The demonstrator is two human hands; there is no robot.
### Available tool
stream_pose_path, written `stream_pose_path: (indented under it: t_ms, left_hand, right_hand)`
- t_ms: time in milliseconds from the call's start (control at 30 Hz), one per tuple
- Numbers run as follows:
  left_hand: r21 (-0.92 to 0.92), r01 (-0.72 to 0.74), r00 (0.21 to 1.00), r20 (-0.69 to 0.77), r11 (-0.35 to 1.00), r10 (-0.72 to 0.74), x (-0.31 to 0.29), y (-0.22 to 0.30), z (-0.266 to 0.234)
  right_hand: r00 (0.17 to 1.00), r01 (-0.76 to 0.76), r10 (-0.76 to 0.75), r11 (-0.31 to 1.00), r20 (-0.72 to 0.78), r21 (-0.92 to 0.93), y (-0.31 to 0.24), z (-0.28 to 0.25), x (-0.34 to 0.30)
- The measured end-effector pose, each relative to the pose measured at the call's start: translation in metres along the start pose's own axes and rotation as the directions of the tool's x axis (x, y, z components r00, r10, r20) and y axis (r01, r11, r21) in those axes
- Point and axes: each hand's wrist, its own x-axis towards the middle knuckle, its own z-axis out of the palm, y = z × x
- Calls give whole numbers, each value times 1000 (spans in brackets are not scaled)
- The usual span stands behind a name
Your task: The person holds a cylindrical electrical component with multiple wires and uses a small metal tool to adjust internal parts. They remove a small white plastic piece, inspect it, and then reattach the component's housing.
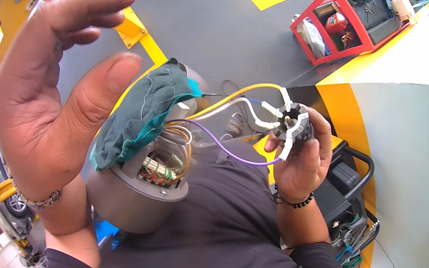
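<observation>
- The left hand (54, 100) fills the left of the frame, nearest the camera: palm showing, fingers spread apart and curled slightly at the top, thumb pointing up toward the centre. It grips nothing. A metal-link bracelet (37, 197) circles its wrist.
- Just right of that thumb, at mid-frame, sits a grey round motor housing (134, 197), its open face showing copper windings and cream-coloured lacing. Its long axis tilts from lower left to upper right, with the open end facing up and right.
- A dark green rag (141, 112) is draped over the housing's upper left edge, touching the thumb side of the left hand.
- From the housing, wires (231, 105) run right: a yellow one arching highest, a white one beneath it, a purple one sagging lowest.
- The wires end at a small black round switch block (293, 125) with white sleeved terminals fanning outward, right of centre. Its face points toward the camera.
- The right hand (301, 161) is clamped around that block from below and behind; a dark bead bracelet (294, 201) sits on its wrist.
- Farther off, grey floor (207, 12) with yellow lines, and a red cart (348, 25) at the upper right.
</observation>
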Motion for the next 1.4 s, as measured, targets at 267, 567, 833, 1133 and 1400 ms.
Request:
stream_pose_path:
  t_ms: [267, 567, 833, 1133, 1400]
  left_hand:
    - [-97, 188, 981, 73, 977, -181, 5, -7, 14]
    - [82, 420, 781, 475, 904, -406, 50, -129, 65]
    - [169, 300, 586, 744, 939, -322, -2, -234, 166]
    - [-48, 896, 317, 766, 441, -559, -4, -223, 232]
    - [-475, 730, 669, 644, 491, -372, -1, -194, 180]
  right_hand:
    - [986, 152, -142, 982, 90, -112, -5, -4, 6]
    - [957, 253, -188, 915, 221, -316, -4, -23, 6]
    - [906, 318, -165, 872, 390, -371, -18, -37, 1]
    - [923, 106, -36, 981, 382, -164, -12, -29, -25]
    - [926, 120, -53, 980, 373, -158, -10, -21, -11]
